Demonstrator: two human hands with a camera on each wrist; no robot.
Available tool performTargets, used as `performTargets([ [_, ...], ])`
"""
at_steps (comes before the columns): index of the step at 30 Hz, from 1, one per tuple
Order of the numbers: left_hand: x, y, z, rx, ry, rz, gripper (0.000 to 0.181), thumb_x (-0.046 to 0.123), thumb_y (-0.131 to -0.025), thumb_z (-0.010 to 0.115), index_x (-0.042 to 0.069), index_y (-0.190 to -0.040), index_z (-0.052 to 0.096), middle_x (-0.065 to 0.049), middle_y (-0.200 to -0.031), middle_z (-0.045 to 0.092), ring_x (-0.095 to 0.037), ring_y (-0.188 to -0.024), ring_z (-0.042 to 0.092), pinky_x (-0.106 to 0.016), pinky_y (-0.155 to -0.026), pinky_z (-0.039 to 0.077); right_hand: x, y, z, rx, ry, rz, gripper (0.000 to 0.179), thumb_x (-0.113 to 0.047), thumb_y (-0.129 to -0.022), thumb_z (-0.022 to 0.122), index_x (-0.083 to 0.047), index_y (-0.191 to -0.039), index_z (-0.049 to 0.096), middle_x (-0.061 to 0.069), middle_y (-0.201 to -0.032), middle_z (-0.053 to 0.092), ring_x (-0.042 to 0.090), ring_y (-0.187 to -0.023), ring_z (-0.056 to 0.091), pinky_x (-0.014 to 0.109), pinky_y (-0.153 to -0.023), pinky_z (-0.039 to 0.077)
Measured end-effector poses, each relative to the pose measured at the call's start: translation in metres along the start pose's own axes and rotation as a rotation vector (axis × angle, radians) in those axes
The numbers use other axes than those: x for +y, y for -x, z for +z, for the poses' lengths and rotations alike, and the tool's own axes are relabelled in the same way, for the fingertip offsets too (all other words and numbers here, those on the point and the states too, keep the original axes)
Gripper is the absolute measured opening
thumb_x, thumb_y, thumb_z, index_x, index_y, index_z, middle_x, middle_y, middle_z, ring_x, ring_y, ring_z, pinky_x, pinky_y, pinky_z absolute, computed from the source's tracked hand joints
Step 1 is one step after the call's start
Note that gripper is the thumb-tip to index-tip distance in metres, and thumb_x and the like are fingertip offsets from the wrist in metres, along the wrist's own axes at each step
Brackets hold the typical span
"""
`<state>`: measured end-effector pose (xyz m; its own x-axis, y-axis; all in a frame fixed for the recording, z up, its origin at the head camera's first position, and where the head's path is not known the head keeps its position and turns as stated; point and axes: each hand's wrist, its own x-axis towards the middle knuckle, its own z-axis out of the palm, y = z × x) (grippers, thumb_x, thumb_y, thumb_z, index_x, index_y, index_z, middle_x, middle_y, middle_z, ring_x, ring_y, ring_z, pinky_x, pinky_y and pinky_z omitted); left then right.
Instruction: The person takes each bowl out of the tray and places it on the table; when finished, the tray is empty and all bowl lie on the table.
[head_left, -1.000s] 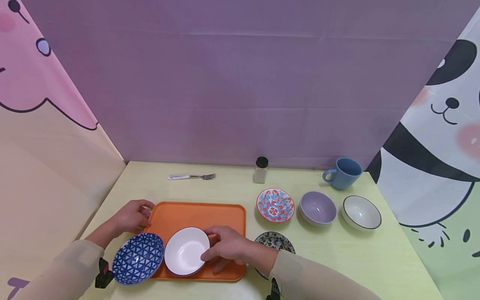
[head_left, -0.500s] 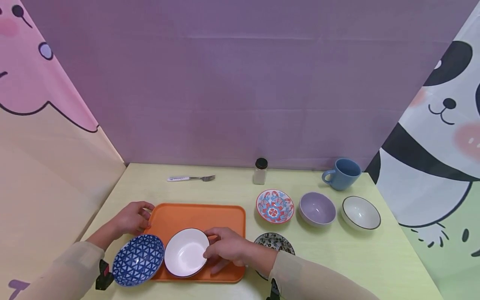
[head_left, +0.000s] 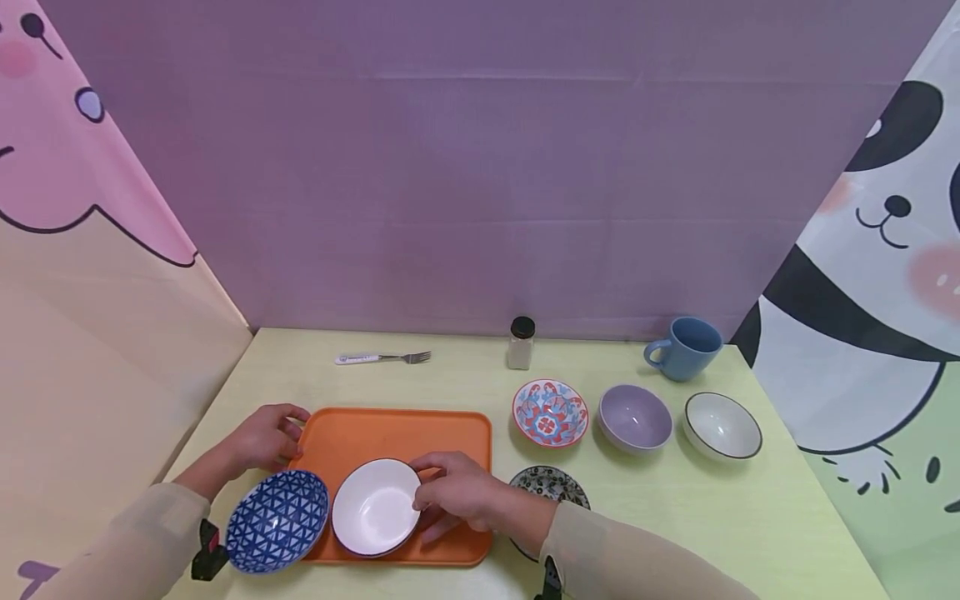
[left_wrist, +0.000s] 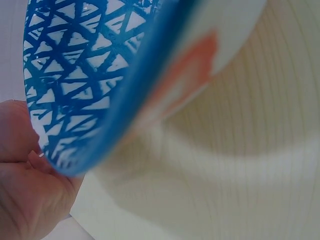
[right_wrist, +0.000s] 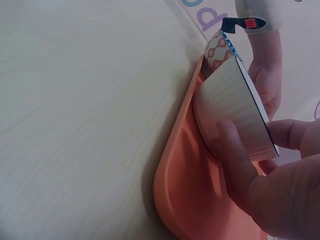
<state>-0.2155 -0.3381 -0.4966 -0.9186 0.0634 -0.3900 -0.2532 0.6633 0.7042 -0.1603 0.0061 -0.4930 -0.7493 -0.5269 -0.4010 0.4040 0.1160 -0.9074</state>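
A white bowl (head_left: 377,507) with a dark rim is tilted over the front of the orange tray (head_left: 420,429). My right hand (head_left: 459,492) grips its right side; in the right wrist view, fingers (right_wrist: 235,150) lie along the bowl's outer wall, with another digit at the rim. My left hand (head_left: 262,437) holds the tray's left edge near the back corner, its fingertips partly hidden. A blue-and-white bowl (head_left: 277,521) with triangles inside stands tilted at the tray's front left, beside the left forearm. It hides much of my left hand (left_wrist: 35,190) in the left wrist view.
A black-and-white patterned dish (head_left: 551,483) sits partly under the right forearm. Behind it stand a red-and-blue bowl (head_left: 551,413), a purple bowl (head_left: 635,418) and a white bowl (head_left: 722,427). Farther back are a fork (head_left: 384,358), a black-lidded jar (head_left: 521,343) and a blue mug (head_left: 684,348).
The white bowl has shifted very slightly to the right, and my right thumb has moved slightly right along its rim. My left hand and the blue-and-white bowl keep their places.
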Motion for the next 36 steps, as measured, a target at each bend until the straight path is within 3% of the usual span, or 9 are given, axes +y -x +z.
performTargets([
  [11, -0.004, 0.000, -0.002, -0.001, 0.001, 0.002, 0.060, -0.002, -0.087, 0.072, -0.008, -0.140, 0.044, -0.023, -0.113, 0.061, -0.027, -0.090, 0.065, -0.041, -0.071, 0.064, -0.007, 0.007, -0.006, -0.007, -0.003, 0.013, 0.053, 0.004, -0.082, 0.066, -0.010, -0.133, 0.063, 0.012, -0.100, 0.070, 0.025, -0.067, 0.071, 0.047, -0.059, 0.063],
  [23, -0.007, 0.000, 0.000, 0.007, 0.014, 0.028, 0.060, -0.003, -0.087, 0.071, -0.008, -0.140, 0.044, -0.022, -0.112, 0.061, -0.027, -0.089, 0.064, -0.040, -0.070, 0.064, -0.019, 0.026, -0.019, 0.005, -0.042, -0.025, 0.054, 0.002, -0.082, 0.066, -0.008, -0.135, 0.061, 0.020, -0.106, 0.068, 0.025, -0.072, 0.072, 0.049, -0.062, 0.063],
  [36, -0.008, -0.002, 0.000, 0.004, 0.004, 0.040, 0.060, -0.002, -0.087, 0.071, -0.008, -0.140, 0.044, -0.022, -0.112, 0.061, -0.027, -0.089, 0.065, -0.041, -0.069, 0.064, -0.033, 0.047, -0.046, -0.004, -0.046, -0.043, 0.058, -0.004, -0.086, 0.064, -0.008, -0.144, 0.054, 0.019, -0.116, 0.066, 0.032, -0.084, 0.075, 0.049, -0.070, 0.064],
])
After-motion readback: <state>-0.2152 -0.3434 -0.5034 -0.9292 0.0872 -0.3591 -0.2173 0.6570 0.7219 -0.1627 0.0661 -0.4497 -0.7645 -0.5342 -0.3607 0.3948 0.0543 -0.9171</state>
